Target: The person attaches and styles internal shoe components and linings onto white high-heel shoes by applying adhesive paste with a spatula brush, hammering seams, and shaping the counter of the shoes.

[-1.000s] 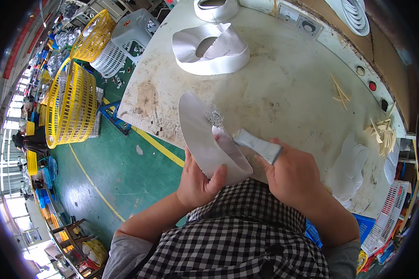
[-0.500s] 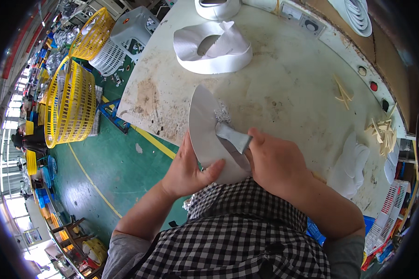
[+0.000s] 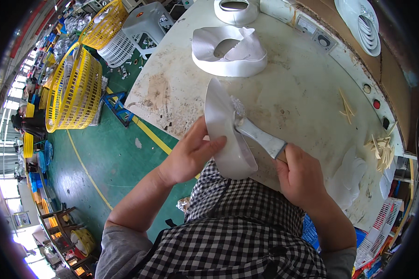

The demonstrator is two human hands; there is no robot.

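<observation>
Grasping the curved white piece (image 3: 220, 118) from its left: left hand (image 3: 188, 156). Gripping the flat tool (image 3: 262, 138) right of that piece: right hand (image 3: 301, 176).

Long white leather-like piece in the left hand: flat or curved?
Curved. The long white leather-like piece has bowed edges, its lower end wrapping round with inner face showing; the left hand grips it.

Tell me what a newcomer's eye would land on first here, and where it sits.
Probably the curved white piece at the centre, held in the left grip, while the right grip holds a pale tool whose tip is by the piece's right edge. Next, the black-and-white checked apron filling the lower middle. Then, at the left, the big yellow basket, bright against the green floor.
</observation>
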